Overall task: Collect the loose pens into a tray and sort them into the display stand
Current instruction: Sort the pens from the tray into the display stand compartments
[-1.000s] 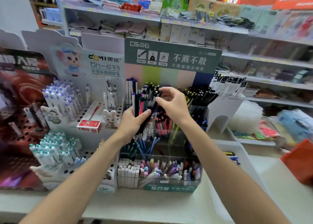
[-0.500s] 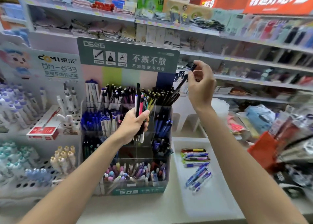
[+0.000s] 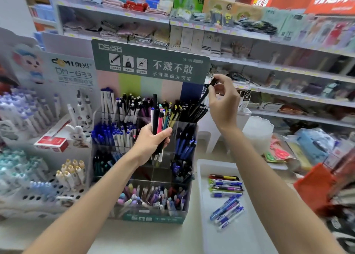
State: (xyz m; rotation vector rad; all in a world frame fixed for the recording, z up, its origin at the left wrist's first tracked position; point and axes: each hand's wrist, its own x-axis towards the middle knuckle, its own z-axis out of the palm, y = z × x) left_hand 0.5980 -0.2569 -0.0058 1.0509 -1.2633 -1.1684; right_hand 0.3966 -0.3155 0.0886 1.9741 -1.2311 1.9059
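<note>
Fingers (image 3: 224,79) of my right hand (image 3: 224,104) pinch one black pen (image 3: 203,98) over the stand's (image 3: 146,217) top-right slot. My left hand (image 3: 151,142) grips a mixed bundle (image 3: 159,119). Sorting unfinished: more pens (image 3: 225,184) lie in the tray (image 3: 203,167).

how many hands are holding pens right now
2. The left hand grips a bundle of pens in front of the display stand; the right hand pinches one black pen at the stand's upper right.
</note>
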